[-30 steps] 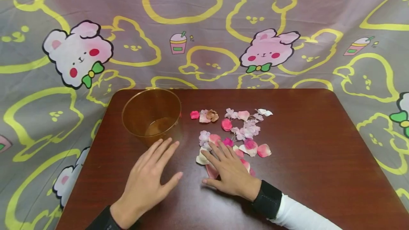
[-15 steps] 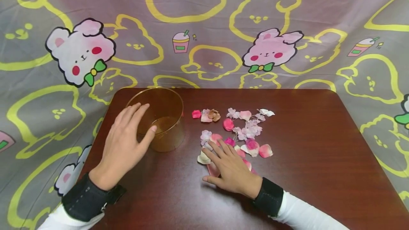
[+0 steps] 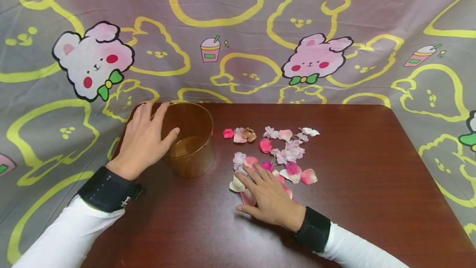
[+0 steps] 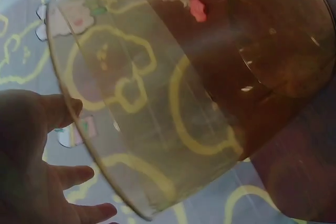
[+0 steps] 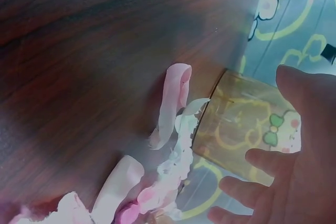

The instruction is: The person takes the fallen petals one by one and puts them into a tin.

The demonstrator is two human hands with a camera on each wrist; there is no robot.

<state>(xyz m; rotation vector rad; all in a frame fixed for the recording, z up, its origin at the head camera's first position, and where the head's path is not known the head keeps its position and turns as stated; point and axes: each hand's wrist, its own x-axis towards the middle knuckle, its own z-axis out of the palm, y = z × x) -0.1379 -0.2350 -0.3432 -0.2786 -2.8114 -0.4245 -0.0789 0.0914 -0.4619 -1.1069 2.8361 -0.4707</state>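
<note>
The petals (image 3: 277,158), pink, white and deep rose, lay scattered on the table (image 3: 372,177) just right of its middle, a loose patch running from about 12 o'clock down to 6 o'clock of its own spread. The right hand (image 3: 269,195) rested flat on the nearest ones at the 6 o'clock end, its fingers (image 3: 256,175) straight and slightly spread, pressing on petals and pinching none; in the right wrist view a few pale petals (image 5: 173,129) curled up from the wood ahead of the palm.

At 9 o'clock from the petals, near but apart from them, stood the amber tub (image 3: 189,139), see-through, upright and with nothing in it that could be made out. The left hand (image 3: 148,139) lay against the tub's left wall, fingers reaching over the far rim and thumb toward the near side, loosely cupping rather than gripping; the left wrist view showed the fingers relaxed beside the wall.

Judging from this, the step in hand was steadying the tub while the petals were being gathered. The next move would call for the right fingers to draw together under a small heap, since thin petals slide and slip off flat fingers, and for the tub to be held firmly.

Behind the table hung a cartoon rabbit cloth (image 3: 316,57).
</note>
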